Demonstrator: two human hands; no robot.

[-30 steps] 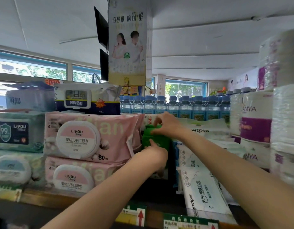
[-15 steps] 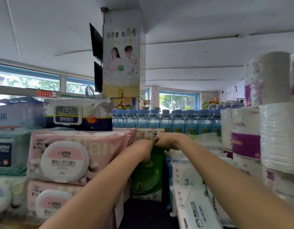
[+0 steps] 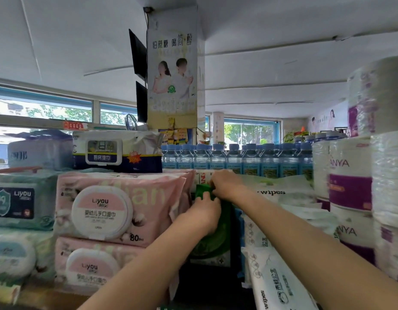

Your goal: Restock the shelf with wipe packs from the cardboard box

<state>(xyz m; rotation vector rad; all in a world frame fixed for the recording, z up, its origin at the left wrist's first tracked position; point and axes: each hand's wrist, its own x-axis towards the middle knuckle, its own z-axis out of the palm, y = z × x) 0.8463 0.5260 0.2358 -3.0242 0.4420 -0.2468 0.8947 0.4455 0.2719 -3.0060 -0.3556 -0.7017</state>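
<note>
Both hands, left hand (image 3: 203, 211) and right hand (image 3: 227, 184), hold a grip on the upright green wipe pack (image 3: 216, 238).

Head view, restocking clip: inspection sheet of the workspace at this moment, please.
Surface: shelf, front edge barely visible, crowded with stock.
Job's things: green wipe pack upright in the gap between the pink wipe packs and the white wipe packs; cardboard box not in view.
Clutter: kitchen wipes pack on top of the pink stack; paper rolls at right.
Grippers: left hand and right hand both grip the green pack's top.
Cables: thin cable down the pillar's upper left.
Surroundings: water bottles behind, poster, windows.
</note>
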